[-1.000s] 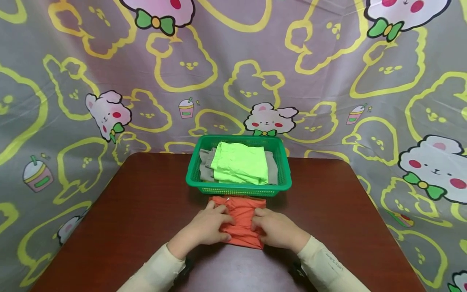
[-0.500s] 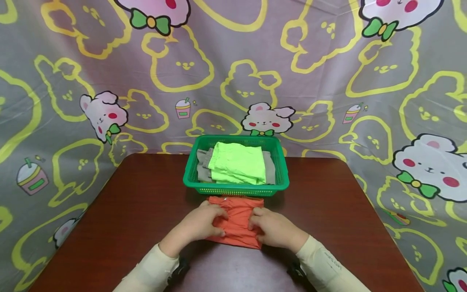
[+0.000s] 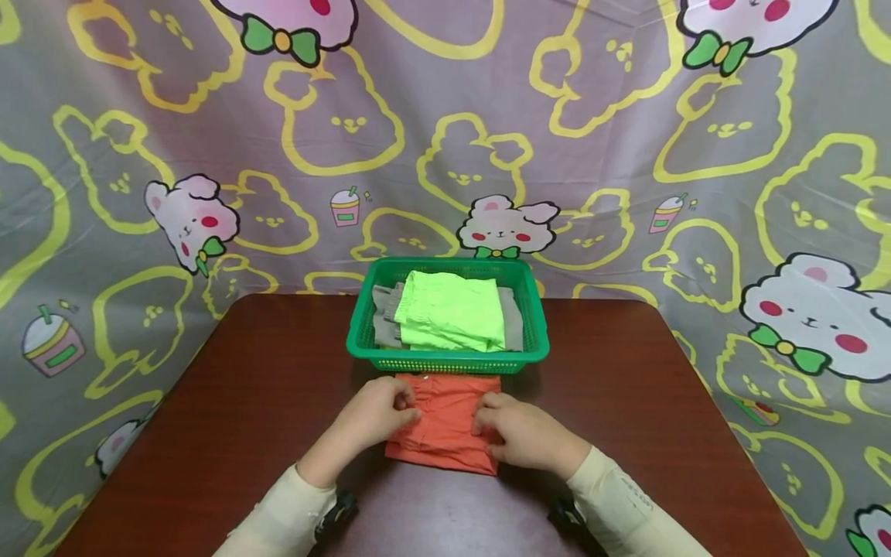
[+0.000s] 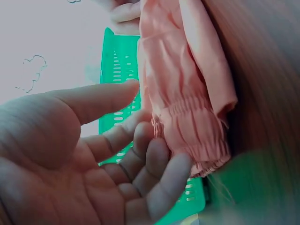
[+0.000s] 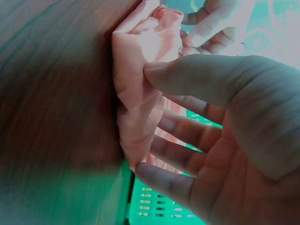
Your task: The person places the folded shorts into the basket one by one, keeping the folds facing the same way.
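A folded orange garment (image 3: 448,425) lies flat on the table in front of the green basket. At its left edge is my left hand (image 3: 369,418), fingers loosely bent. The left wrist view shows that hand (image 4: 93,159) with its fingertips beside a gathered elastic band of the garment (image 4: 187,117); nothing is pinched. My right hand (image 3: 529,437) rests on the garment's right side. In the right wrist view its thumb (image 5: 187,75) touches the cloth's near face, and the spread fingers lie along the top, partly hidden by fabric.
The green plastic basket (image 3: 445,358) stands just behind the orange garment. Inside it a folded neon-green garment (image 3: 452,313) lies on grey cloth (image 3: 512,317). The dark brown table (image 3: 626,402) reaches back to a patterned cloth backdrop (image 3: 592,116).
My left hand has slid left from on top of the orange garment to its left edge, uncovering more of the cloth. The right hand stays in nearly the same place on it.
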The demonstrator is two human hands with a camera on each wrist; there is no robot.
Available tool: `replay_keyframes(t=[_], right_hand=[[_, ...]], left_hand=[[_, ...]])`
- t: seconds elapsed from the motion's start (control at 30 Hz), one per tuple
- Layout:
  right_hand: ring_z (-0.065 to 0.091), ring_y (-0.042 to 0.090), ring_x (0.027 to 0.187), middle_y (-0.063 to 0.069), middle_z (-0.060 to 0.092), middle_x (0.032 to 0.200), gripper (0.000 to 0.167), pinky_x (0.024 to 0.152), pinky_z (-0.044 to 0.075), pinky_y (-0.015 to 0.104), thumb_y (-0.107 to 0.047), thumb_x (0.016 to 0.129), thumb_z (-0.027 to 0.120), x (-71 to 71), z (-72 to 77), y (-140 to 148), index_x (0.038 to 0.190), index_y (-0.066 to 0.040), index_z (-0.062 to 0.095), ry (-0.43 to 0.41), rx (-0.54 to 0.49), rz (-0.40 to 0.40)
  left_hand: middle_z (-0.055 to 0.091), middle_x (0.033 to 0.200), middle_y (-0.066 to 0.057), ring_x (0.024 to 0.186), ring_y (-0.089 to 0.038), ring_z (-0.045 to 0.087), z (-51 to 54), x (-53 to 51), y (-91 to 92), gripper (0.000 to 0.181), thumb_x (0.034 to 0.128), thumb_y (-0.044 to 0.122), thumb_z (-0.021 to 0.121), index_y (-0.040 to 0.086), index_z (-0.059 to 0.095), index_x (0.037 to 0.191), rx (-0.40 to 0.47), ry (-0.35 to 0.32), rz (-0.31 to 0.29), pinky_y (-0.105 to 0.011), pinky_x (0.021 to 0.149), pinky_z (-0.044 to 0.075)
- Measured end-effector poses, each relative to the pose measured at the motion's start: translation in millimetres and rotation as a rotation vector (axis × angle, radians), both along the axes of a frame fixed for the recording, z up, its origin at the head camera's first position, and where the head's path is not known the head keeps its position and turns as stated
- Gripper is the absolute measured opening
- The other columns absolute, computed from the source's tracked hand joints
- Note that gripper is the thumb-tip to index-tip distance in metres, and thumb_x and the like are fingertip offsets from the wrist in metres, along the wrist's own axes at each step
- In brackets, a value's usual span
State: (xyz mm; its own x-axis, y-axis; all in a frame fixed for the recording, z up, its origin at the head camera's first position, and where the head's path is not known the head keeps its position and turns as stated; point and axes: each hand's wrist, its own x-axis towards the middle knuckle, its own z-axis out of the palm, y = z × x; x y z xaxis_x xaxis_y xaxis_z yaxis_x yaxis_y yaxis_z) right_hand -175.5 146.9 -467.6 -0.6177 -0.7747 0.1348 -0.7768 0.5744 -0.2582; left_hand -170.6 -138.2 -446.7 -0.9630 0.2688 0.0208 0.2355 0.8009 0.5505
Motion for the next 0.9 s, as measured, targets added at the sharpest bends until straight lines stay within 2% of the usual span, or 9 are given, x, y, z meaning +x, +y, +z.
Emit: replay_keyframes(t=[0.13, 0.33, 0.53, 0.7, 0.9], right_hand=[[0.054, 0.011, 0.098, -0.008, 0.056, 0.106, 0.018, 0.083, 0.053, 0.027, -0.019, 0.082, 0.081, 0.1, 3.0, 0.2, 0.096, -0.022, 0.071, -0.018, -0.011, -0.014], [0.054, 0.009, 0.093, -0.009, 0.056, 0.101, 0.01, 0.078, 0.052, 0.027, -0.018, 0.087, 0.077, -0.3, 6.4, 1.2, 0.092, -0.022, 0.07, -0.033, -0.024, -0.046], [0.054, 0.007, 0.088, -0.011, 0.055, 0.094, 0.009, 0.073, 0.051, 0.026, -0.021, 0.089, 0.077, 0.3, 7.4, 1.6, 0.089, -0.025, 0.069, -0.024, -0.035, -0.148], [0.053, 0.006, 0.081, -0.01, 0.058, 0.088, 0.01, 0.068, 0.05, 0.026, -0.019, 0.087, 0.079, 0.2, 9.1, 0.1, 0.086, -0.022, 0.069, -0.019, -0.083, -0.265], [0.052, 0.006, 0.076, -0.011, 0.057, 0.081, 0.012, 0.066, 0.047, 0.026, -0.018, 0.086, 0.079, -0.4, 12.1, -1.8, 0.082, -0.022, 0.068, -0.082, -0.117, -0.39]], left_hand=[[0.056, 0.072, 0.005, 0.068, -0.012, 0.051, -1.3, -1.3, -2.3, 0.025, 0.084, 0.021, 0.085, 0.016, 0.061, 0.078, -0.032, -0.008, 0.064, -0.03, 0.062, 0.044], [0.057, 0.072, 0.004, 0.068, -0.013, 0.052, -3.9, -3.6, -4.4, 0.026, 0.0843, 0.025, 0.084, 0.017, 0.06, 0.076, -0.06, -0.01, 0.109, -0.031, 0.06, 0.043], [0.057, 0.075, 0.0, 0.071, -0.017, 0.052, -3.3, -4.8, -7.1, 0.029, 0.0825, 0.029, 0.086, 0.013, 0.061, 0.081, -0.067, -0.046, 0.16, -0.033, 0.061, 0.043], [0.058, 0.09, -0.006, 0.082, -0.021, 0.055, -3.3, -6.1, -9.8, 0.037, 0.0843, 0.032, 0.085, 0.007, 0.06, 0.096, -0.068, -0.099, 0.185, -0.039, 0.072, 0.049], [0.06, 0.12, -0.023, 0.112, -0.035, 0.061, -8.8, -8.5, -11.9, 0.063, 0.085, 0.029, 0.085, -0.006, 0.05, 0.125, 0.04, -0.155, 0.186, -0.051, 0.096, 0.051]])
